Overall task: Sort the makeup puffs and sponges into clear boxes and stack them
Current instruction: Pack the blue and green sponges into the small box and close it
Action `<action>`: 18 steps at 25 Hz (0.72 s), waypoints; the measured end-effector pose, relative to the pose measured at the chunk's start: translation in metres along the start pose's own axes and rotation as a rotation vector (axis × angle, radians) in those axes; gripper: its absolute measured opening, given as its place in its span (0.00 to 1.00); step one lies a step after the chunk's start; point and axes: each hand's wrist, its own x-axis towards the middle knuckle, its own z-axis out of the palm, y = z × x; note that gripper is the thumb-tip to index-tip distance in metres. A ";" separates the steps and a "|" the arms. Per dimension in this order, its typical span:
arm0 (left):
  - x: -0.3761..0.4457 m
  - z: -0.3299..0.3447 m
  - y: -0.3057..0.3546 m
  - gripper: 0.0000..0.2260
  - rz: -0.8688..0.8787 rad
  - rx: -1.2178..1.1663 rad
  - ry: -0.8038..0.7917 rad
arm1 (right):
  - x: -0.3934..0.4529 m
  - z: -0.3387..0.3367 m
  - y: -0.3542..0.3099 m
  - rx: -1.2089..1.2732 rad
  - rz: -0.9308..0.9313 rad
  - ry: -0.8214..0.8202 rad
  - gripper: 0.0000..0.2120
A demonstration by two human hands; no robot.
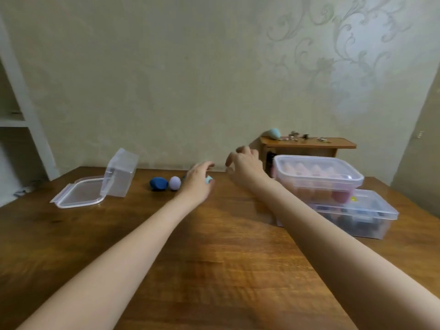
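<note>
Two bare hands are being held out over a wooden table (214,246), both reaching toward twelve o'clock. The left hand (196,184) is being curled around a pale teal sponge (209,179), of which only a small part is showing past the fingers. The right hand (245,164) is being held just above the table at one o'clock, its fingers bent loosely with nothing seen between them; motion blur is hiding the fingertips.

Two more sponges are lying just beside the left hand, at eleven o'clock from it: one dark blue sponge (157,184) and one lilac sponge (175,182), the two touching each other. A fourth sponge, the teal sponge on the shelf (274,133), is resting on a small wooden shelf (309,144) against the wall at one o'clock, near some small metal bits too blurred to be told apart.

Three clear boxes are being counted. Two are stacked at two o'clock: the upper box (319,177), lidded and filled with pinkish sponges, is sitting on the lower box (357,214), lidded and holding dark items that cannot be made out. The third, an empty box (120,173), is standing on its side at ten o'clock, with one loose lid (78,192) lying flat against it.
</note>
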 end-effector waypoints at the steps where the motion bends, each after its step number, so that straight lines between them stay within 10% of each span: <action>1: 0.003 -0.012 -0.018 0.20 0.009 0.081 0.032 | 0.006 0.015 -0.009 0.005 -0.012 -0.076 0.16; 9: 0.038 -0.107 -0.147 0.20 -0.366 0.529 0.241 | 0.058 0.113 -0.067 0.042 -0.183 -0.414 0.18; 14: 0.065 -0.119 -0.200 0.28 -0.731 0.119 0.252 | 0.100 0.168 -0.103 -0.154 -0.314 -0.449 0.23; 18: 0.069 -0.116 -0.215 0.10 -0.656 -0.199 0.232 | 0.120 0.193 -0.118 -0.329 -0.327 -0.498 0.23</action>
